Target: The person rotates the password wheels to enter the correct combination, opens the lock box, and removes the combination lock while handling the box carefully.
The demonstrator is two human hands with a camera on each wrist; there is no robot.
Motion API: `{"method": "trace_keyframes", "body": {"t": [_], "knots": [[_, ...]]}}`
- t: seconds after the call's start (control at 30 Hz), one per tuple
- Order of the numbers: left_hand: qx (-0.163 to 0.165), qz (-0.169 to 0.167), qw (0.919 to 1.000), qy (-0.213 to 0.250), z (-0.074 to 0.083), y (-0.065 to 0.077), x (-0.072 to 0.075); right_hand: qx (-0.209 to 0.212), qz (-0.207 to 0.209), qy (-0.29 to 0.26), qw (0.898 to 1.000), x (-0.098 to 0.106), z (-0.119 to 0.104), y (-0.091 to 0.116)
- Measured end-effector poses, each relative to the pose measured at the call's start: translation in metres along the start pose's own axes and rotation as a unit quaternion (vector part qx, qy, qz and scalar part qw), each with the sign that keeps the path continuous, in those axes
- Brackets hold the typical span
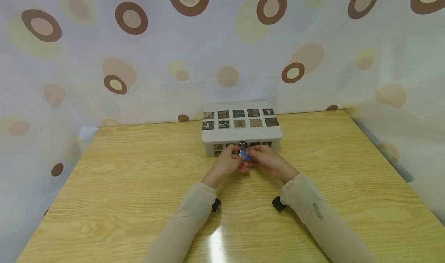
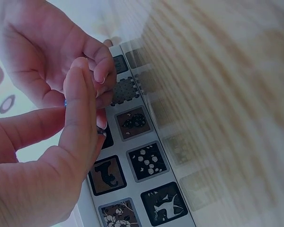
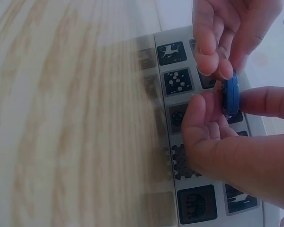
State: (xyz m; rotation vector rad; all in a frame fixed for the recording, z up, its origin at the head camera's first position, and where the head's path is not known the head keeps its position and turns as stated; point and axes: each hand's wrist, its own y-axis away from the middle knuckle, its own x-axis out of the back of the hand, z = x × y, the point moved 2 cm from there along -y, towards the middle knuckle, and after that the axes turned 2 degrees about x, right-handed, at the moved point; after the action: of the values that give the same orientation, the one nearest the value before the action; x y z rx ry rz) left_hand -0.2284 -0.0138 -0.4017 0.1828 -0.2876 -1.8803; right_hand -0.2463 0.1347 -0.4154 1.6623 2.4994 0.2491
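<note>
A small blue padlock (image 1: 245, 153) is between my two hands, right at the metal clasp (image 1: 242, 143) on the front of a white tin box (image 1: 240, 133). My right hand (image 1: 269, 160) pinches the padlock, thumb on one side and curled fingers on the other. From the left, my left hand (image 1: 227, 162) holds its edge with thumb and fingertips. The right wrist view shows the padlock (image 3: 231, 94) edge-on, left fingertips at its top. Fingers hide most of it in the left wrist view.
The box stands on a wood-grain table (image 1: 139, 185), close to a white curtain (image 1: 156, 62) with brown and beige circles. Picture squares cover its lid and front. Dark straps (image 1: 279, 203) show at both wrists, below long pale sleeves (image 1: 323, 212).
</note>
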Motion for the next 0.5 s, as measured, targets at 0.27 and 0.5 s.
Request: {"method": "trace_keyframes", "body": {"t": [0.27,0.5], "knots": [[0.003,0.003,1.0,-0.006,-0.0016,-0.0035,-0.0014,-0.004,0.008,0.007,1.0,-0.0008,0.0005,0.0],[0.007,0.006,0.9999,-0.007,-0.0007,-0.0038,-0.0001,-0.014,0.009,0.005,1.0,0.0009,0.0005,-0.0011]]}}
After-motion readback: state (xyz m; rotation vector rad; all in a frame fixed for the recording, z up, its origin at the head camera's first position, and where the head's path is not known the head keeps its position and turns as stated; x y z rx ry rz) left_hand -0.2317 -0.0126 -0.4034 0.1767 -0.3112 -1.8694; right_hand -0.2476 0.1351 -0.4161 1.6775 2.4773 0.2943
